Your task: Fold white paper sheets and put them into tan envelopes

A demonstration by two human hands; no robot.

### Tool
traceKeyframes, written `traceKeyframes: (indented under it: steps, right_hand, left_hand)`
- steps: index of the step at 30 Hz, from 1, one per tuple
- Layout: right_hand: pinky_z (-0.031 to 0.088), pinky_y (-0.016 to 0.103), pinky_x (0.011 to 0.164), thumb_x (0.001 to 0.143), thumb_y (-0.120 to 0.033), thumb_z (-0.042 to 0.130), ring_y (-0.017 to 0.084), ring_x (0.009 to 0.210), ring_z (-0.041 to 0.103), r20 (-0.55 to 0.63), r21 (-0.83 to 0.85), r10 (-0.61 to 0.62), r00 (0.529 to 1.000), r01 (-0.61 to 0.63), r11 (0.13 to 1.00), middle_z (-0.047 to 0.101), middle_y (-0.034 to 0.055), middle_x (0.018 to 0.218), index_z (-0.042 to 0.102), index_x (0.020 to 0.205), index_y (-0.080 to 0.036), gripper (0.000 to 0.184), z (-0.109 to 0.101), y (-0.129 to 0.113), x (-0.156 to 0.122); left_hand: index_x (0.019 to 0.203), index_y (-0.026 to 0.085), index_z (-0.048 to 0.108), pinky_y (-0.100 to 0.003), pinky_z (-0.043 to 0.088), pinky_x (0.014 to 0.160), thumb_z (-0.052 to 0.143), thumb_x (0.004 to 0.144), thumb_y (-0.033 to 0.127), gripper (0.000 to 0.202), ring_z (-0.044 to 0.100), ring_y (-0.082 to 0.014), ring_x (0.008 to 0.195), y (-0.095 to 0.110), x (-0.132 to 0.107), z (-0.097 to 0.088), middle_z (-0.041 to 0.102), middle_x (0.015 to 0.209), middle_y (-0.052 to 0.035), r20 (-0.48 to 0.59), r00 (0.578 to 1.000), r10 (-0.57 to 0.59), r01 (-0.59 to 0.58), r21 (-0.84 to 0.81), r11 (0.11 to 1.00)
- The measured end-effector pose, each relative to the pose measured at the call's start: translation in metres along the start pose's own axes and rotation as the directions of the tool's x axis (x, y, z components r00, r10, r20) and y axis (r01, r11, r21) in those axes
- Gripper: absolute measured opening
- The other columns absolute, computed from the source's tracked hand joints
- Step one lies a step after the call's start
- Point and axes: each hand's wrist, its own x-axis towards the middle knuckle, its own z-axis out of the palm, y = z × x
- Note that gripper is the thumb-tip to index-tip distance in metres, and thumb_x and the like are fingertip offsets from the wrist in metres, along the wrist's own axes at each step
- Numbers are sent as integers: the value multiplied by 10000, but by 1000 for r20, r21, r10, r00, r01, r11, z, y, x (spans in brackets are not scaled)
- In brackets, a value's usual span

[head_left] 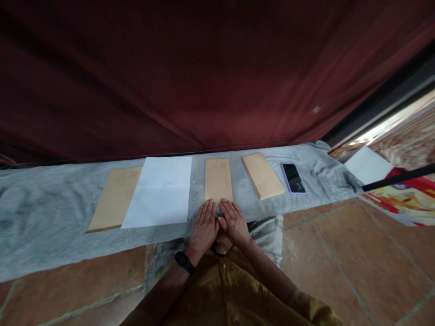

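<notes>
Both my hands lie flat, side by side, on the grey cloth (50, 213), fingers stretched out. My left hand (204, 226) and my right hand (233, 222) rest their fingertips on the near end of a brown envelope (218, 179) lying lengthwise in front of me. A white sheet of paper (161, 190) with a fold line across it lies just left of that envelope. Further left is another brown envelope (113, 199), partly under the sheet. To the right sits a stack of brown envelopes (262, 175). A black band is on my left wrist.
A black phone (292, 177) lies face up right of the stack. A dark red curtain (204, 77) hangs behind the cloth. Tiled floor (340, 253) is in front; a white sheet (369, 165), a black rod (397, 178) and colourful printed material lie at the right.
</notes>
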Motion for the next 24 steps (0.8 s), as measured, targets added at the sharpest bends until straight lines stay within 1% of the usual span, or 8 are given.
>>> traceKeyframes:
  steps: [3,5,9,13,16,18,21,24]
  right_hand:
    - [352,461,1205,1041,-299,437,237,1427,452,-19,-9,14,1000,-15,1000,501,122,1524,457,1504,-143,489,-3,6,-3]
    - [348,457,1201,1043,-286,433,232,1414,466,-40,-8,34,999,-35,999,513,116,1516,474,1493,-161,468,-5,10,-5]
    - [366,450,1165,1046,-270,424,238,1374,493,-91,8,88,992,-88,996,542,112,1489,546,1425,-183,408,-8,20,-3]
    - [454,417,1022,1016,-259,493,252,1183,583,-122,0,201,972,-203,979,626,108,1361,623,1314,-206,330,-9,29,11]
    - [482,395,952,974,-230,546,248,1072,596,-149,-5,267,952,-271,963,662,107,1226,640,1272,-206,314,-6,32,24]
    - [498,383,933,955,-205,540,240,1035,598,-175,25,283,943,-283,959,666,103,1146,624,1295,-187,350,-1,33,31]
    - [529,372,894,936,-186,506,225,955,613,-209,114,307,929,-288,951,663,100,1073,600,1331,-152,408,5,35,38]
    - [561,371,835,912,-209,519,221,859,642,-184,245,401,897,-353,903,671,97,994,612,1310,-117,420,11,38,42]
  left_hand:
    - [1471,33,460,-467,325,1225,421,976,271,551,334,-291,1496,-6,-1,-1,424,1565,-197,-29,999,-27,27,-12,1000]
    - [1451,41,485,-471,346,1211,414,992,293,529,370,-299,1478,-10,-2,-2,444,1553,-198,-44,998,-39,39,-21,999]
    - [1398,88,548,-474,409,1165,404,1001,256,454,468,-291,1417,-15,2,-5,524,1499,-175,-72,996,-61,56,-68,996]
    - [1263,137,644,-459,481,1090,425,998,213,352,573,-280,1301,-23,13,-6,621,1400,-142,-86,994,-70,58,-131,990]
    - [1120,165,691,-448,511,1049,454,997,222,273,618,-260,1197,-30,23,-8,677,1298,-120,-93,994,-63,44,-190,981]
    - [1031,183,697,-444,524,1026,471,996,238,234,624,-248,1154,-34,27,-9,691,1248,-103,-102,992,-76,50,-239,970]
    - [935,191,678,-439,530,1008,479,993,230,211,620,-237,1124,-37,31,-8,687,1214,-91,-118,987,-110,70,-298,952]
    - [914,196,661,-452,527,1009,482,988,225,196,614,-233,1116,-38,32,-3,678,1193,-88,-136,982,-129,77,-335,939]
